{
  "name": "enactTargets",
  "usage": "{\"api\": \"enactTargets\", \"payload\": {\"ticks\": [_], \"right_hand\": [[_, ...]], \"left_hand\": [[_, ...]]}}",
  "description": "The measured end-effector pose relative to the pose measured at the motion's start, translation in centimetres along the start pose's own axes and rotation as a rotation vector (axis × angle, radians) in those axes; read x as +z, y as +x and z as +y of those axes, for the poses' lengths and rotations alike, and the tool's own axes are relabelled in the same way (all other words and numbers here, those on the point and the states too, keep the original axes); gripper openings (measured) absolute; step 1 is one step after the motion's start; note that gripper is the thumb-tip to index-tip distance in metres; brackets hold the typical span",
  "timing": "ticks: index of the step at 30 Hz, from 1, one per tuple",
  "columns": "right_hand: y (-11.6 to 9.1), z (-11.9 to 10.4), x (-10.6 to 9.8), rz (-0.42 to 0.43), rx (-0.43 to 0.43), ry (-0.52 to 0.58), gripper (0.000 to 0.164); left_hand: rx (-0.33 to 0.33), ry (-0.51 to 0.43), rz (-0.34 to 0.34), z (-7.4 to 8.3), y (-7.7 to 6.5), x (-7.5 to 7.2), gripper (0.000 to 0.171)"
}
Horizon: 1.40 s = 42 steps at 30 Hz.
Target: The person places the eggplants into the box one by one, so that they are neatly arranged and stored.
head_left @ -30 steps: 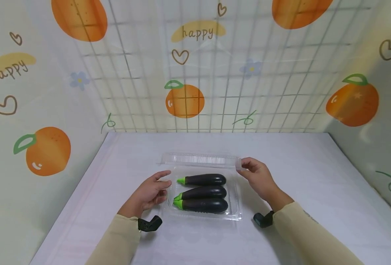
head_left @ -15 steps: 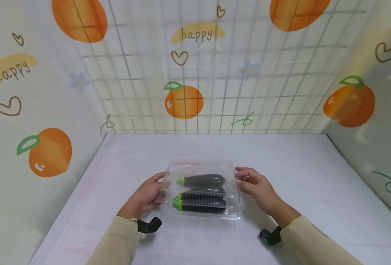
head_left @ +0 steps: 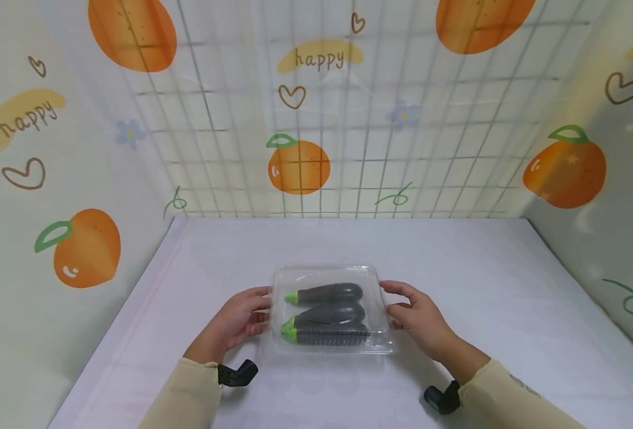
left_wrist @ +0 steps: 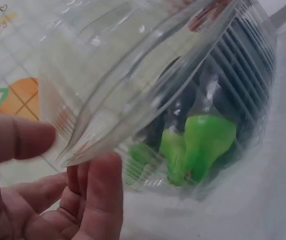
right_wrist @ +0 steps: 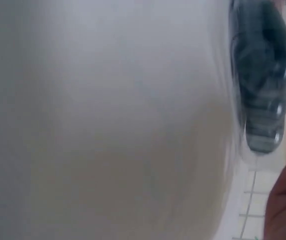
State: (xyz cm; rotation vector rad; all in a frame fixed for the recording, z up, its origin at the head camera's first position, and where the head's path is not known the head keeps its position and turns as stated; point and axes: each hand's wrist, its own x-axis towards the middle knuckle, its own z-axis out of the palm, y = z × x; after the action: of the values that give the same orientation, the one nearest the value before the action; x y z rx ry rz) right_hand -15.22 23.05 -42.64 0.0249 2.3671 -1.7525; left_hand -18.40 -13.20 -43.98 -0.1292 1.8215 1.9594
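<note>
A clear plastic clamshell box (head_left: 322, 274) lies on the table, its lid down over three eggplants (head_left: 331, 292) with bright green stems. The ribbed side of the lid faces me. At the box's left edge, my left hand (head_left: 241, 316) holds the rim; in the left wrist view a corner of the plastic sits between its thumb and fingers (left_wrist: 103, 190). My right hand (head_left: 418, 319) touches the right edge with fingers extended. The right wrist view is blurred, showing dark eggplants (right_wrist: 265, 75) through plastic and part of that hand (right_wrist: 285, 200) at the border.
The box stands on a white table (head_left: 456, 256). Behind it hangs a curtain (head_left: 429, 137) printed with oranges and hearts, over a wire grid. A black wrist device (head_left: 238, 373) is strapped at the left cuff, another (head_left: 442, 398) at the right.
The lid, raised at the back a second ago, has swung forward and down over the eggplants. My right hand has come from the lid's far corner to the box's right side. The left stays beside the box.
</note>
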Motion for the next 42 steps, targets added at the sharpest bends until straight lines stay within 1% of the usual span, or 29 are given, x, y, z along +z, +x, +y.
{"api": "enactTargets", "payload": {"ticks": [3,7,9,11,14,15,17,20,23,26,28,31,34,39,42], "right_hand": [[-0.5,-0.3,0.4,-0.001,0.057,-0.019,0.059],[-1.2,-0.6,0.6,-0.063,0.108,-0.001,0.066],[-1.5,-0.8,0.5,-0.104,0.111,0.015,0.070],[-1.8,-0.8,0.4,-0.136,0.106,0.038,0.073],[-2.1,-0.8,0.5,-0.125,0.084,0.053,0.070],[-2.1,-0.8,0.6,-0.106,0.079,0.052,0.066],[-2.3,-0.7,0.8,-0.063,0.074,0.050,0.057],[-2.4,-0.5,1.0,-0.009,0.075,0.059,0.041],[-2.7,-0.2,1.1,0.011,0.080,0.098,0.037],[-3.0,0.1,1.2,0.008,0.091,0.143,0.043],[-3.3,0.2,1.2,-0.004,0.102,0.169,0.051],[-3.7,0.3,1.4,-0.035,0.113,0.191,0.064],[-4.1,0.2,1.6,-0.055,0.115,0.202,0.071],[-4.4,0.2,1.6,-0.065,0.110,0.237,0.074],[-4.5,0.0,1.7,-0.050,0.125,0.269,0.072]], "left_hand": [[0.023,0.056,0.024,-0.1,-0.4,0.1,0.046],[0.059,0.121,0.110,0.0,-0.7,0.4,0.044],[0.079,0.150,0.156,0.0,-0.9,0.7,0.041],[0.097,0.188,0.194,0.0,-1.1,1.0,0.034],[0.107,0.238,0.219,0.1,-1.5,1.3,0.021],[0.106,0.251,0.218,0.0,-1.6,1.4,0.020],[0.095,0.253,0.207,0.0,-1.8,1.3,0.025],[0.073,0.234,0.161,-0.1,-2.2,1.1,0.045],[0.069,0.221,0.086,-0.3,-2.8,0.9,0.067],[0.083,0.229,0.016,-0.4,-3.3,0.9,0.082],[0.093,0.237,-0.009,-0.6,-3.5,0.9,0.089],[0.097,0.258,-0.014,-0.8,-3.8,1.0,0.092],[0.087,0.278,-0.012,-0.9,-3.9,1.0,0.095],[0.065,0.268,-0.040,-0.7,-4.4,1.3,0.095],[0.049,0.231,-0.008,-0.5,-4.7,1.7,0.092]]}}
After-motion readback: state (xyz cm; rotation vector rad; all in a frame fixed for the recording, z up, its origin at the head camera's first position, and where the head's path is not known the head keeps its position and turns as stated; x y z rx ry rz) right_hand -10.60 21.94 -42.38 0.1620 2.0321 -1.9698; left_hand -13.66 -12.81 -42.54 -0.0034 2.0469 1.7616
